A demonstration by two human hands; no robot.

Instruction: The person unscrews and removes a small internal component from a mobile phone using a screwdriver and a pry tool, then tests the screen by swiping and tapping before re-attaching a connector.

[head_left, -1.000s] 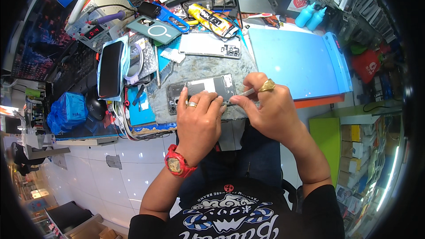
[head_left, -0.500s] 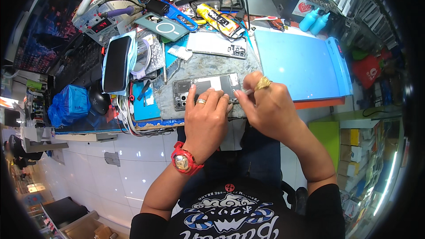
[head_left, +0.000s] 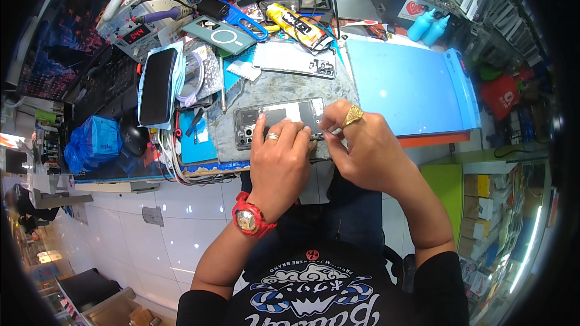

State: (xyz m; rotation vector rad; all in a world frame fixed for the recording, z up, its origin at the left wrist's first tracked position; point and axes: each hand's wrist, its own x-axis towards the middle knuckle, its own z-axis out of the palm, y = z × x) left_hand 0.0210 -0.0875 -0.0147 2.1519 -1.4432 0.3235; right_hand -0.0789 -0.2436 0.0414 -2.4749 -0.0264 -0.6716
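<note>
An opened smartphone [head_left: 246,119] lies flat on a worn grey mat [head_left: 275,89], its inner parts and camera modules exposed. My left hand [head_left: 280,154] spreads its fingers over the phone, with the thumb by the near edge, and holds it against the mat. At the phone's right end, my right hand [head_left: 362,145] is closed in a pinch. Whatever lies between its thumb and fingertips is hidden or too small to name. Beyond the phone rests a pale phone panel [head_left: 290,59] with camera holes at one end.
Left of the mat lies a dark-screened phone [head_left: 159,84] near a coiled lilac cable [head_left: 194,81]. A greenish phone cover [head_left: 220,35] and yellow tube [head_left: 299,26] lie behind. A blue flat-topped device [head_left: 402,87] stands right; two light-blue bottles [head_left: 429,27] stand beyond it.
My right hand has shifted slightly left at the phone's right end, its fingers still pinched. My left hand stays on the phone. The power supply's display reading has changed.
</note>
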